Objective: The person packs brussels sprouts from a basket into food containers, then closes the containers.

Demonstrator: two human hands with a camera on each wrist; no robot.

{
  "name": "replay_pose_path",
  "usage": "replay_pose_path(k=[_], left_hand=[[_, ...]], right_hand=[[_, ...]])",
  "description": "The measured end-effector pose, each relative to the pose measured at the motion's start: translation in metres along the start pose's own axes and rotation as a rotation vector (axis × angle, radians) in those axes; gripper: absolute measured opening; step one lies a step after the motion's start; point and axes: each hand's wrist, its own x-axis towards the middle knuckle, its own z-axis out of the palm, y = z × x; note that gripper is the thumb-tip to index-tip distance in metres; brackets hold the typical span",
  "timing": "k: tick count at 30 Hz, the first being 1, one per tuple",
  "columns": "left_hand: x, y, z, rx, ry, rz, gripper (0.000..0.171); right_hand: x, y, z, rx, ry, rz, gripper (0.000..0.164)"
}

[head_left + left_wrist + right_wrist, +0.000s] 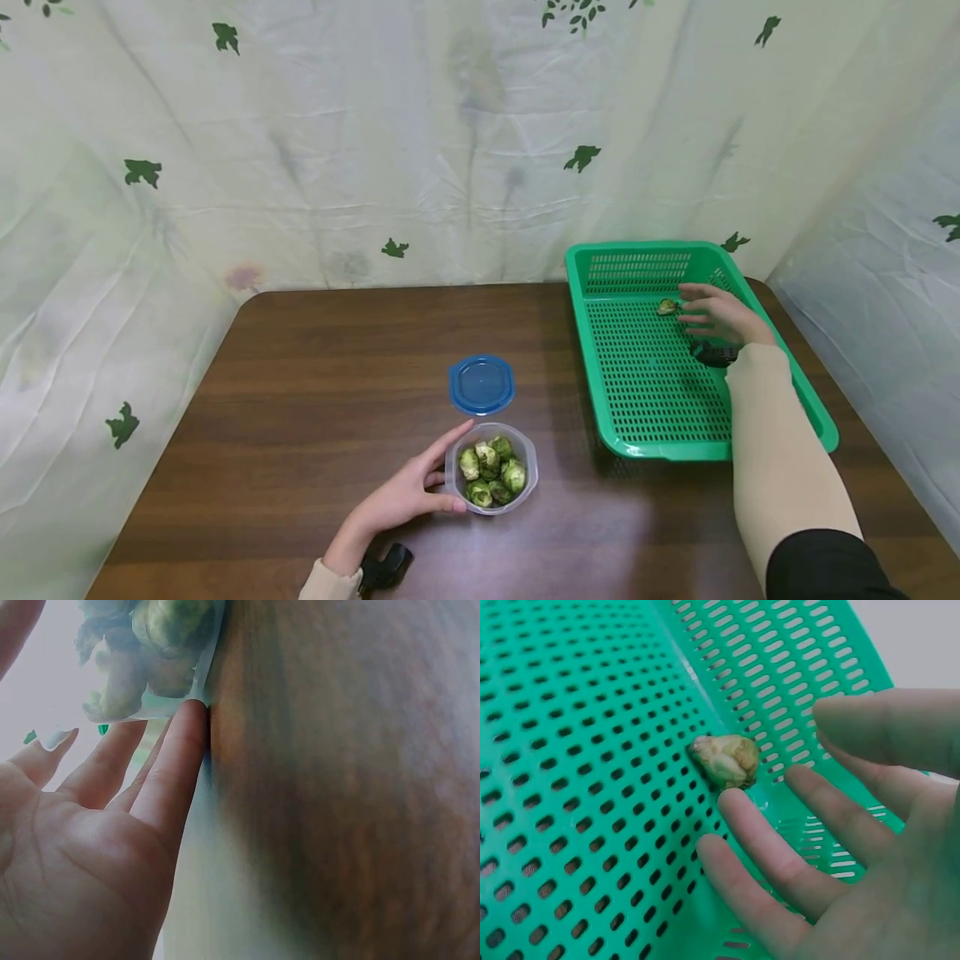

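Observation:
In the head view, my left hand [408, 492] steadies a clear plastic container [529, 479], thumb at its near side and index finger along its far side. Several Brussels sprouts [487, 460] sit inside it. The left wrist view shows fingertips [193, 712] against the base of the container [154, 709]. Over at the right, my right hand [720, 315] reaches into a green basket [588, 367] with its fingers spread. A single Brussels sprout [727, 760] lies on the basket floor near the end wall, just beyond the fingertips [733, 802]. Nothing is held in that hand.
A blue lid [482, 385] lies on the brown table [337, 375] just behind the container. The basket stands at the table's right side, against a leaf-patterned curtain [465, 167] at the back. A black wrist device [712, 353] hangs under my right wrist.

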Motion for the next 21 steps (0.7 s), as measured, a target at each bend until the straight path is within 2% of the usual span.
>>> replay_pose_path(k=[13,21], left_hand=[[0.000,0.005,0.000,0.008,0.007,-0.038,0.094],[-0.001,0.005,0.000,0.009,0.012,-0.039,0.094]], right_hand=[[0.007,0.004,0.002,-0.056,-0.017,0.025,0.061],[0.010,0.004,0.007,-0.089,-0.033,0.027,0.061]])
